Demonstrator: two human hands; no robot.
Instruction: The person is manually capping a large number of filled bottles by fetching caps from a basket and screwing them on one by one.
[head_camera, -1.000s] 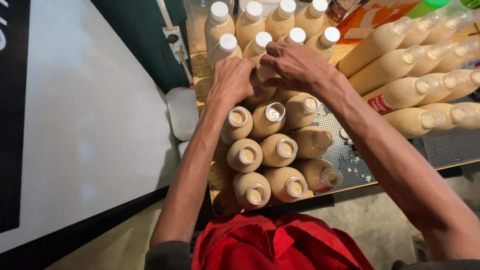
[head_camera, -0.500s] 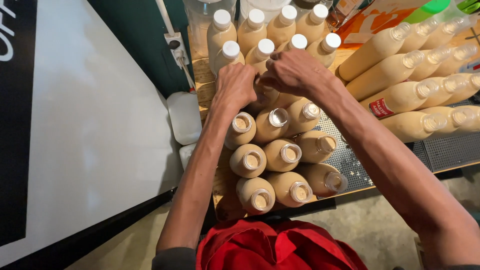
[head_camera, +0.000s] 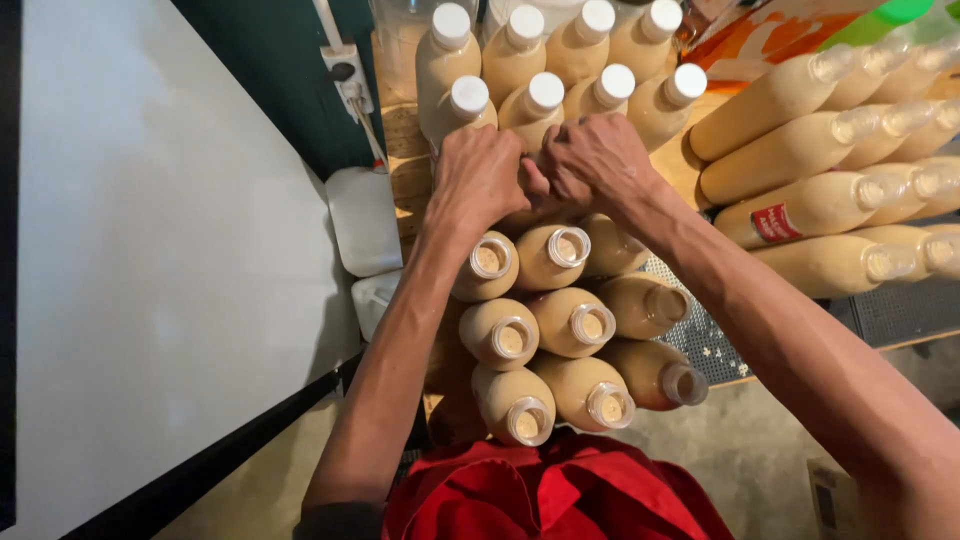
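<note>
Both hands are together at frame centre, slightly toward 12 o'clock, over a block of upright beige-filled bottles. Left hand (head_camera: 478, 175) is clenched with knuckles up, fingers curled down onto something in the middle of the block; the thing itself is hidden under the fingers. Right hand (head_camera: 592, 160) is clenched the same way, touching the left hand at the thumbs. From this angle I cannot tell whether either hand has a bottle neck, a cap, or nothing in it.

At 6 o'clock of the hands: uncapped bottles (head_camera: 570, 322), mouths open, beige liquid showing at the necks, packed touching one another in rows running back to the person. The nearest one at 6 o'clock (head_camera: 515, 405) sits just above the red garment (head_camera: 560, 495) at the bottom edge.

At 12 o'clock of the hands: capped bottles (head_camera: 545, 95) with white caps, two rows, upright, touching.

At 3 o'clock: a stack of lying bottles (head_camera: 810, 150) on their sides with clear caps, necks pointing toward 3 o'clock; one has a red label (head_camera: 775, 223).

The wooden surface (head_camera: 405, 150) shows at 10 o'clock of the hands, and a perforated metal section (head_camera: 700, 340) shows at 4 o'clock. A white board (head_camera: 150, 250) fills the 9 o'clock side, with a white power strip (head_camera: 345, 70) at 11 o'clock against a dark green wall.
</note>
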